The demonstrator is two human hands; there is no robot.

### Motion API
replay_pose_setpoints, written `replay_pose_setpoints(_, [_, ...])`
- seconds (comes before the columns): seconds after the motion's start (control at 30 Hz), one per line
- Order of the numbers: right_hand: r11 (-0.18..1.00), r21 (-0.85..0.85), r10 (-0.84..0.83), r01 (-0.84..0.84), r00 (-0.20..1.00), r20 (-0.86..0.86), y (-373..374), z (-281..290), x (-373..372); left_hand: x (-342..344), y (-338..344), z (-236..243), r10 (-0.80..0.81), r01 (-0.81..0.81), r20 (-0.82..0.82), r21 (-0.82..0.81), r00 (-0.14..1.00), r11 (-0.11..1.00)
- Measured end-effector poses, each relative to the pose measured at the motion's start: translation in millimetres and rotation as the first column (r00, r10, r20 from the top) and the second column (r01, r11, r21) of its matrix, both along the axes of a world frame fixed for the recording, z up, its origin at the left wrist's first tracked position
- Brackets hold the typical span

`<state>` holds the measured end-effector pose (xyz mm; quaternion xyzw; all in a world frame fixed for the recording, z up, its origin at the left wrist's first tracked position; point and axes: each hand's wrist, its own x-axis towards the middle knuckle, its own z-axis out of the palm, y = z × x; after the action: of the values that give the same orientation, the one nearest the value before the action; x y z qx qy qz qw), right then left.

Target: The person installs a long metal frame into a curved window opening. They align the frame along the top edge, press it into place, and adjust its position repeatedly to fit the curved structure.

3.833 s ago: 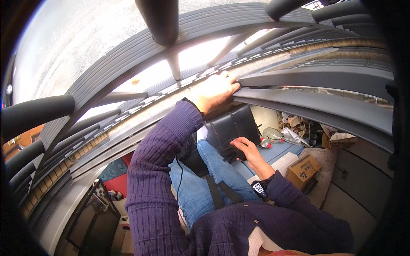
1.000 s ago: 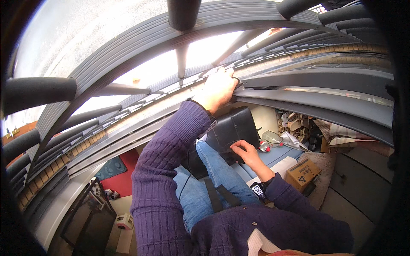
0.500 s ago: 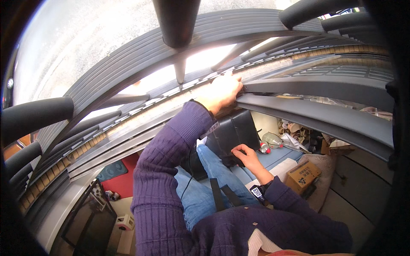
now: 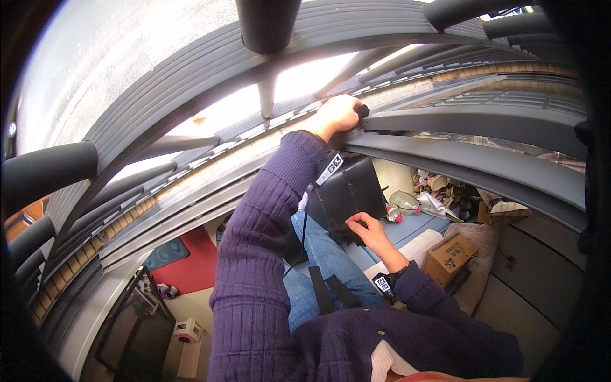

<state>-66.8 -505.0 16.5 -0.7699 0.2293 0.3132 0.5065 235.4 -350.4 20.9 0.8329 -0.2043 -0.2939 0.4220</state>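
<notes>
My left hand (image 4: 338, 116) reaches to the grey window frame (image 4: 439, 121), at the end of its sash rail. Its fingers are closed around a small black thing (image 4: 361, 112), mostly hidden, whose kind I cannot make out. A dark strap with a white printed tag (image 4: 329, 169) is at this wrist, and a thin black cable (image 4: 304, 229) hangs below it. My right hand (image 4: 374, 234) hovers over my lap beside a black box-like case (image 4: 349, 194). Its fingers are loosely curled, with nothing visible in them.
Dark railing bars (image 4: 267, 25) arch across the top, outside the window. Below lie a clear plastic bottle (image 4: 404, 200) with a red cap, a brown cardboard box (image 4: 449, 258) and a red mat (image 4: 191, 264). A dark-framed glass cabinet (image 4: 127, 325) stands at lower left.
My left hand has turned and risen slightly at the rail, so the black thing and the tag show more clearly. My left forearm has shifted to the right. The right hand is nearly still.
</notes>
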Motion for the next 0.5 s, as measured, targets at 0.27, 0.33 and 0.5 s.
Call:
replay_pose_setpoints(0.27, [0.993, -0.091, 0.082, -0.081, 0.997, 0.011, 5, 13, 10, -13, -25, -5, 0.121, -0.136, 0.111, 0.145, 0.986, 0.980])
replay_pose_setpoints(0.33, [0.995, -0.078, 0.070, -0.067, 0.997, 0.045, 5, 13, 11, -17, -21, -10, 0.118, -0.152, 0.178, 0.189, 0.977, 0.970])
replay_pose_setpoints(0.5, [0.996, -0.082, 0.046, -0.045, 0.999, 0.018, 1, 6, 3, -27, -2, -13, 0.093, -0.109, 0.089, 0.203, 0.992, 0.973])
